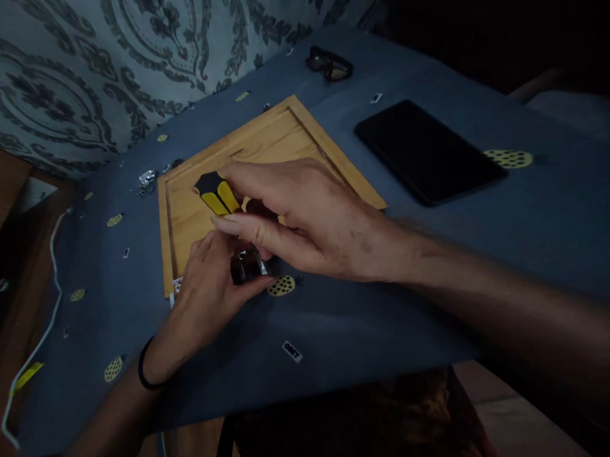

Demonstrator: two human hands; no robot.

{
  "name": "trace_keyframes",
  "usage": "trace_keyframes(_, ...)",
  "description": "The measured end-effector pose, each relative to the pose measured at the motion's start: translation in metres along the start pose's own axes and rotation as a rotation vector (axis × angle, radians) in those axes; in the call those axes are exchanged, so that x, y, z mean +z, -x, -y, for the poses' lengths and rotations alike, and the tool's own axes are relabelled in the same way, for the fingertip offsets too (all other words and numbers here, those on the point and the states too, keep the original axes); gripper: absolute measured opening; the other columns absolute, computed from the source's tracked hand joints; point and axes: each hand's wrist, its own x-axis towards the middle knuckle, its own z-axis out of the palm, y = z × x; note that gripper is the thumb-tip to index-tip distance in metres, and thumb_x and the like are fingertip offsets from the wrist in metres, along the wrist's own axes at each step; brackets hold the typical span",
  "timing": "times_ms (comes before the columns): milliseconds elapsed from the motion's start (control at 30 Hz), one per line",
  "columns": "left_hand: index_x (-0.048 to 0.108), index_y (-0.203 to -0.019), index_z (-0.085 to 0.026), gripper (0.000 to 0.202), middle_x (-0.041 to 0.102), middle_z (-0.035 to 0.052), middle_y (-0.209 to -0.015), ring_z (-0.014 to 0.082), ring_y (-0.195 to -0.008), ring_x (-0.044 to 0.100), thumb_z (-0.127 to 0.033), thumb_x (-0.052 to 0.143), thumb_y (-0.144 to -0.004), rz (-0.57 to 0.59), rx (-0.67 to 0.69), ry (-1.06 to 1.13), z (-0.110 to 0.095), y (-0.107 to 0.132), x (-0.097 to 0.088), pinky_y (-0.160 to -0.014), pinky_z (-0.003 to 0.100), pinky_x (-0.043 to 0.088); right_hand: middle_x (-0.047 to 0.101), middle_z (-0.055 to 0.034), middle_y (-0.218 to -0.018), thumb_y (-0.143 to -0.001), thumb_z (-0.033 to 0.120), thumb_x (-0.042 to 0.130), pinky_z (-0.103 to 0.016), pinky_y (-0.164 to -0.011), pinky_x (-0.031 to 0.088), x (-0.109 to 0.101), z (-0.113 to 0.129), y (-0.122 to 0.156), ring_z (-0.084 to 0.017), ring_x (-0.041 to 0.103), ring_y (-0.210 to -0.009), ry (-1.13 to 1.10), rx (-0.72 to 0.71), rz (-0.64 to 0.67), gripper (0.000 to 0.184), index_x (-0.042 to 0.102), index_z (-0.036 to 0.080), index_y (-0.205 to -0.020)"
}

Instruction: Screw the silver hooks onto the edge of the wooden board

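Hands met over the near edge of a wooden tray (276, 133), which lay on a blue cloth (362, 306). The right hand (309, 222) was curled shut around a screwdriver (216, 193). Fingers and thumb wrapped the lower part of the grip, and only the black and yellow butt of the handle showed, sticking out past the fingers toward the far left. The tool's long axis ran from that butt down toward the person, slanting a little to the right. Its tip end was hidden under the fingers, so whether it touched anything could not be told.

Just below, the left hand (207, 292) was closed on a small dark part (246, 265), pinching it between thumb and fingers at the tray's near edge, where wood gave way to cloth. The part sat directly under the right hand's fingers, nearer the person than the handle. The two hands were touching or nearly so; which could not be made out. The left hand was the nearer to the part, and a dark band (144, 367) circled that wrist.

A phone (427, 151) lay flat on the cloth to the right of the tray, well apart from both hands. A pair of glasses (329, 64) rested near the far edge, and small bits of metal (147, 177) lay by the tray's far-left corner.
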Motion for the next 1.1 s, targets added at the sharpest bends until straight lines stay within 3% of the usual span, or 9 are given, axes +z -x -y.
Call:
trace_keyframes(133,0.058,-0.109,-0.020,0.045,0.069,0.0047,-0.101,0.0291,-0.096,0.069,-0.043,0.083,-0.080,-0.030,0.022,-0.015,0.0007,0.0000,0.0006,-0.085,0.046,0.056,0.051,0.0056,-0.072,-0.105,0.026,0.047,-0.024,-0.067,0.038,-0.0007,0.0019,-0.0014,-0.009,0.052,-0.069,-0.008,0.027,0.002,0.028,0.037,0.023,-0.079)
trace_keyframes(367,0.056,-0.121,-0.021,0.052,0.069,0.0060,-0.109,0.0300,-0.105,0.069,-0.044,0.081,-0.082,-0.034,0.047,-0.017,0.0007,0.0003,0.0009,-0.091,0.047,0.056,0.058,0.0034,-0.078,-0.105,0.024,0.047,-0.023,-0.068,0.041,0.0014,0.0022,-0.0005,-0.009,0.056,-0.071,-0.010,0.051,0.045,0.027,0.040,0.022,-0.079)
trace_keyframes(767,0.059,-0.108,-0.020,0.044,0.070,0.0078,-0.109,0.0322,-0.107,0.069,-0.049,0.080,-0.083,-0.011,0.018,-0.001,0.0013,-0.0008,0.0004,-0.092,0.049,0.055,0.058,0.0032,-0.085,-0.106,0.028,0.048,-0.023,-0.066,0.039,0.0011,-0.0016,0.0019,-0.007,0.053,-0.072,0.087,-0.033,0.053,0.029,0.036,0.023,-0.081)
trace_keyframes(933,0.057,-0.114,-0.021,0.046,0.070,0.0048,-0.103,0.0290,-0.097,0.070,-0.045,0.081,-0.083,-0.031,0.052,-0.028,0.0003,-0.0013,0.0000,-0.084,0.044,0.056,0.051,0.0041,-0.073,-0.108,0.033,0.040,-0.024,-0.067,0.038,0.0015,-0.0001,-0.0007,-0.010,0.053,-0.071,-0.027,0.004,0.010,0.031,0.032,0.025,-0.079)
trace_keyframes(1100,0.056,-0.117,-0.022,0.048,0.069,0.0038,-0.104,0.0275,-0.098,0.069,-0.045,0.080,-0.084,-0.039,0.062,-0.040,-0.0006,-0.0015,0.0000,-0.084,0.043,0.056,0.047,0.0060,-0.066,-0.107,0.037,0.040,-0.027,-0.068,0.038,0.0014,-0.0011,-0.0005,-0.012,0.052,-0.068,-0.074,0.004,0.014,0.032,0.032,0.026,-0.078)
